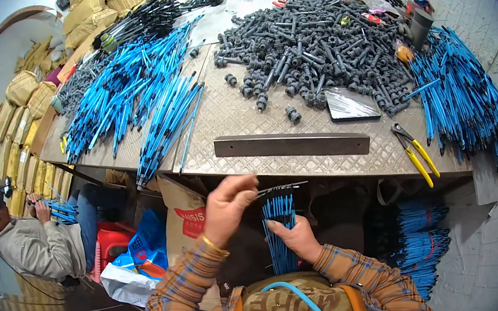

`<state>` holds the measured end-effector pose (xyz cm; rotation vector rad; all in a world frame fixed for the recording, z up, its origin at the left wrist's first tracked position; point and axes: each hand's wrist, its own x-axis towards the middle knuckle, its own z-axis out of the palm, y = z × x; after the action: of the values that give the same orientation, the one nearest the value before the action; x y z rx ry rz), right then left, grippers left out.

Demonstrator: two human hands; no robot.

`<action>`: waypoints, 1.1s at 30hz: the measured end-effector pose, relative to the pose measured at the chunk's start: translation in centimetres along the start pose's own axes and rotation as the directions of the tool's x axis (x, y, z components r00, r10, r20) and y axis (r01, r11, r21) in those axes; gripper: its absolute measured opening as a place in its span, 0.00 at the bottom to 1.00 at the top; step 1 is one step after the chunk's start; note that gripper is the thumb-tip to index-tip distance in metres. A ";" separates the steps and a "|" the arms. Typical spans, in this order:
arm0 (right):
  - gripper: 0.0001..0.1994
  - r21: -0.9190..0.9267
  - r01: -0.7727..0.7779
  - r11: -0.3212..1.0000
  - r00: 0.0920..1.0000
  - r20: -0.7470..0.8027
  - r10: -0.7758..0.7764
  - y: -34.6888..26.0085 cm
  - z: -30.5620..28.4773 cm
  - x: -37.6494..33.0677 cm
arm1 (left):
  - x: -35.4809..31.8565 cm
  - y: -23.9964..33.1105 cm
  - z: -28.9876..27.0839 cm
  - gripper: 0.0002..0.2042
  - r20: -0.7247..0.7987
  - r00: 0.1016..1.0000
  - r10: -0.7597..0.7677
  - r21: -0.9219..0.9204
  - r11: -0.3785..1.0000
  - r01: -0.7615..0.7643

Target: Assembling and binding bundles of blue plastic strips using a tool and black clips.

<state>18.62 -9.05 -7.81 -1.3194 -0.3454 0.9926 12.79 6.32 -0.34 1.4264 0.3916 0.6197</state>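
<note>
The right hand [299,237] is closed around the middle of an upright bundle of thin blue plastic rods with dark tips [280,227], held just below the near edge of the grey patterned metal tabletop [237,119]. The left hand [227,203] is up beside the bundle's top, its fingers pinched on the end of one thin rod that lies crosswise over the tips of the bundle. Both forearms wear orange-and-blue plaid sleeves.

On the tabletop, just beyond the hands, lies a long flat grey metal bar [292,144]. To its right, near the edge, rest pliers with yellow handles [415,154]. Farther back in the middle is a wide heap of dark grey plastic pipe fittings [311,51]. A large pile of loose blue rods [132,95] covers the far left of the tabletop, and another pile of blue rods [464,100] hangs over the right end. Bundled blue rods [423,239] lie low on the right, below the tabletop. At the left, a seated person in a dark cap [24,231] holds some blue rods.
</note>
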 end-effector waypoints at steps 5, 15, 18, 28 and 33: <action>0.09 0.055 -0.041 0.998 0.998 0.056 0.038 0.6 -0.5 -0.3 | 13.7 4.5 -2.6 0.11 0.047 0.986 0.159 0.628 0.763 -0.153; 0.08 0.095 -0.102 0.990 0.994 0.048 0.098 -0.2 -2.6 1.4 | 30.3 -1.0 -4.3 0.08 0.525 0.821 -0.225 0.763 -0.304 -0.571; 0.09 0.127 -0.110 0.986 0.994 0.030 0.107 -0.6 -2.6 1.8 | 29.7 -0.7 -4.6 0.07 0.536 0.821 -0.194 0.793 -0.218 -0.569; 0.09 0.128 -0.061 0.990 0.995 0.086 0.051 -0.6 -0.6 0.2 | 15.0 7.3 -2.8 0.09 0.081 0.984 -0.159 0.252 0.958 0.134; 0.10 0.052 -0.042 0.998 0.990 0.134 0.035 -0.4 0.7 -0.5 | 4.5 6.1 -4.0 0.07 0.141 0.902 -0.408 -0.145 0.893 0.426</action>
<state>18.00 -9.02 -7.12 -1.2174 -0.3925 1.1182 12.94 12.42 5.71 1.1539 0.5286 0.2181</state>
